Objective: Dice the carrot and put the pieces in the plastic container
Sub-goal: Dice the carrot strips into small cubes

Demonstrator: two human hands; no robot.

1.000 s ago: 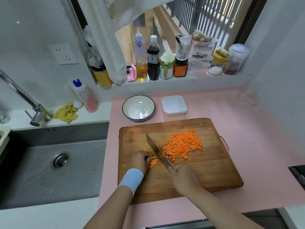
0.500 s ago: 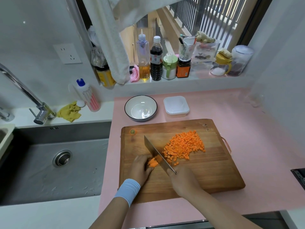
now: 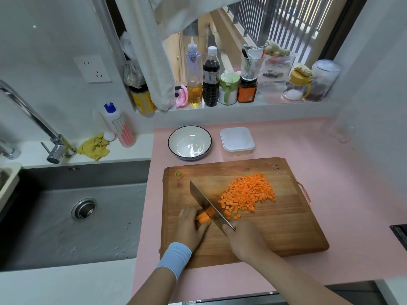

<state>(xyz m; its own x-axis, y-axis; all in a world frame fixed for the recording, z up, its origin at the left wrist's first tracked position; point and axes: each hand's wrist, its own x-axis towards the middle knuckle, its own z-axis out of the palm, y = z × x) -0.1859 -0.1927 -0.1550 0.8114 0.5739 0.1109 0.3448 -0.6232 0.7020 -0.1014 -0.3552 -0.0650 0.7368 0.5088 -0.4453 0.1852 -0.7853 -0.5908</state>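
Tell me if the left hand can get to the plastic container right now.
Probably not directly: the left hand pins the carrot sticks, and the knife gripped by the right hand slants across the straight line to the plastic container. Past the knife's tip, the cutting board looks free.

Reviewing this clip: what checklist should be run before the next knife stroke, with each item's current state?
1. The right hand grips the knife: ok.
2. The left hand holds the carrot sticks beside the blade: ok.
3. The left fingers are clear of the edge: cannot tell, very close.
4. The diced pile lies on the cutting board, right of the blade: ok.
5. The plastic container behind the board has its lid off: cannot tell.
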